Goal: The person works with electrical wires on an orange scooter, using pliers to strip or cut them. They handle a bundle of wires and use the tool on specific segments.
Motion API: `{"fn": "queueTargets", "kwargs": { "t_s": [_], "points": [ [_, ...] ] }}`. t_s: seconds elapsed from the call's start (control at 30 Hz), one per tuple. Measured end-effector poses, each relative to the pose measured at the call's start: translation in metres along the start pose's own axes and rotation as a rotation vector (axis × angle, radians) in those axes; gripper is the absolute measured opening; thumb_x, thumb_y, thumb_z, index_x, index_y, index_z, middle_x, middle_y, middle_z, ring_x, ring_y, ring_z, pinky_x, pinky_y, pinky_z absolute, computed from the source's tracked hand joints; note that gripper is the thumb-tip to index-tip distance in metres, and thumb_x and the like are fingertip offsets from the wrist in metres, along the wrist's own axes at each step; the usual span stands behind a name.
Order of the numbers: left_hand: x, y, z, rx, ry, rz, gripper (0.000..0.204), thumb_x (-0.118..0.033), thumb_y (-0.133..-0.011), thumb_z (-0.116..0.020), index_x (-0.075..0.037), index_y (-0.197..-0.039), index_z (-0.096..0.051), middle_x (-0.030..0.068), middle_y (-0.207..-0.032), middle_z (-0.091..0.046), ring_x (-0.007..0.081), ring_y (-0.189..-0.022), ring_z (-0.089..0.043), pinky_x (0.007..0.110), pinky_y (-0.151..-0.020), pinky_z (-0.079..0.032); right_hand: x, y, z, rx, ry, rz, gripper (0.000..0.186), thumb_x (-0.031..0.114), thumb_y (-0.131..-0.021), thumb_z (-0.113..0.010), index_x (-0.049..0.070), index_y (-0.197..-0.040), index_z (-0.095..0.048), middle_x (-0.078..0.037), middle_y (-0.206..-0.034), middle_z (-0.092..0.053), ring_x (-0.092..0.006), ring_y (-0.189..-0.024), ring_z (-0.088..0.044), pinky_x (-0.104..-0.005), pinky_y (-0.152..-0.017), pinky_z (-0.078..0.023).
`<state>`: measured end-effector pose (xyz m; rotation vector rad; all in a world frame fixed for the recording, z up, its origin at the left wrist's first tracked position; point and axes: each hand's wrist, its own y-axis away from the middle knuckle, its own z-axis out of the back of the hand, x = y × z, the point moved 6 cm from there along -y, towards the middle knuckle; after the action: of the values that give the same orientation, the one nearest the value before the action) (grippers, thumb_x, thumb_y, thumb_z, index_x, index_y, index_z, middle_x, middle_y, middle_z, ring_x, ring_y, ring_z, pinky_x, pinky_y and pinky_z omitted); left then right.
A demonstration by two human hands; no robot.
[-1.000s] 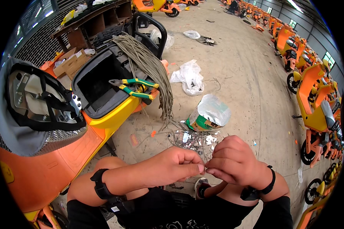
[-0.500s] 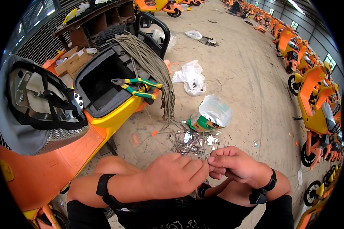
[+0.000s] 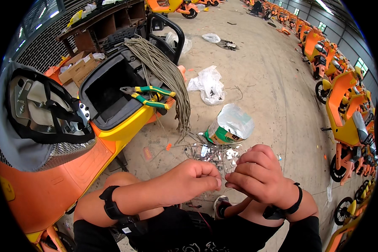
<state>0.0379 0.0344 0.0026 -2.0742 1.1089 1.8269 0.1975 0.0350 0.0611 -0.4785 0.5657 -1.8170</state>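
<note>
The left hand (image 3: 193,178) is drawn into a pinch, thumb pressed toward the curled forefinger. The right hand (image 3: 260,176) faces it with fingers bent inward; whether its thumb meets them is hidden. A narrow gap parts the two sets of fingertips, and anything they may hold is too small to make out.

This looks like fine fingertip work, so a light, firm pinch should serve better than a full fist. Both wrists do well to stay low above the knees — braced forearms would steady the tips. Turning the right hand's knuckles aside would also give the eyes a clearer view.

Just beyond the fingertips, on the floor (image 3: 264,96), lies a loose heap of scraps (image 3: 203,155) by the near side of the green and white sack (image 3: 222,136). A small piece dropped there could easily be lost, so working nearer the lap seems wiser. The pliers (image 3: 149,89) lie across the right edge of the scooter's open box (image 3: 97,120), handles outward — handy for the left hand, beside the hanging cords (image 3: 166,69).
</note>
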Motion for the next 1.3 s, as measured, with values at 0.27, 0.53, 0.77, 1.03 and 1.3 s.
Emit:
{"fn": "queueTargets", "kwargs": {
  "t_s": [0.27,0.53,0.77,1.03,1.3],
  "points": [
    [-0.022,0.010,-0.004,-0.204,-0.716,-0.446,0.010,-0.014,-0.092,-0.063,-0.004,-0.096,-0.064,0.0019,-0.078,-0.059,0.0129,-0.060,-0.056,0.029,-0.051,-0.043,-0.026,0.025,-0.036,0.158,-0.931,-0.786,0.014,0.015,-0.096,-0.066,0.004,-0.089,-0.069,0.000,-0.073,-0.058,-0.0175,-0.071,-0.056,-0.0304,-0.070,-0.046],
    [-0.025,0.028,-0.039,-0.407,-1.708,-1.051,0.023,-0.018,-0.075,-0.067,-0.004,-0.093,-0.065,0.0014,-0.074,-0.053,0.0150,-0.058,-0.056,0.030,-0.050,-0.041,-0.017,0.044,-0.065,0.226,-1.806,-1.397,0.030,0.022,-0.102,-0.059,-0.002,-0.087,-0.068,0.000,-0.065,-0.053,-0.0123,-0.066,-0.053,-0.0259,-0.066,-0.043],
    [-0.019,0.010,-0.003,-0.388,-0.864,-0.504,0.009,-0.014,-0.091,-0.063,-0.004,-0.090,-0.064,0.0023,-0.073,-0.057,0.0133,-0.062,-0.056,0.027,-0.056,-0.043,-0.029,0.020,-0.035,0.163,-0.843,-0.757,0.037,0.033,-0.093,-0.071,0.002,-0.113,-0.065,-0.005,-0.092,-0.062,-0.0197,-0.088,-0.059,-0.0328,-0.079,-0.047],
    [-0.002,-0.005,0.005,-0.036,-0.037,-0.053,0.015,-0.017,-0.097,-0.060,-0.004,-0.094,-0.066,-0.0056,-0.080,-0.060,0.0037,-0.066,-0.049,0.023,-0.057,-0.039,-0.003,0.003,0.001,0.047,0.032,0.003,0.035,0.022,-0.073,-0.078,0.009,-0.104,-0.070,-0.003,-0.101,-0.063,-0.0223,-0.100,-0.058,-0.0409,-0.088,-0.046],
    [0.002,0.001,-0.004,0.033,0.051,0.107,0.015,-0.018,-0.098,-0.058,-0.006,-0.098,-0.066,-0.0059,-0.083,-0.060,0.0018,-0.064,-0.044,0.019,-0.056,-0.035,0.001,0.001,0.007,-0.042,0.039,-0.002,0.031,0.023,-0.072,-0.080,0.009,-0.099,-0.071,-0.001,-0.091,-0.064,-0.0211,-0.091,-0.060,-0.0385,-0.082,-0.047]
  ]
}}
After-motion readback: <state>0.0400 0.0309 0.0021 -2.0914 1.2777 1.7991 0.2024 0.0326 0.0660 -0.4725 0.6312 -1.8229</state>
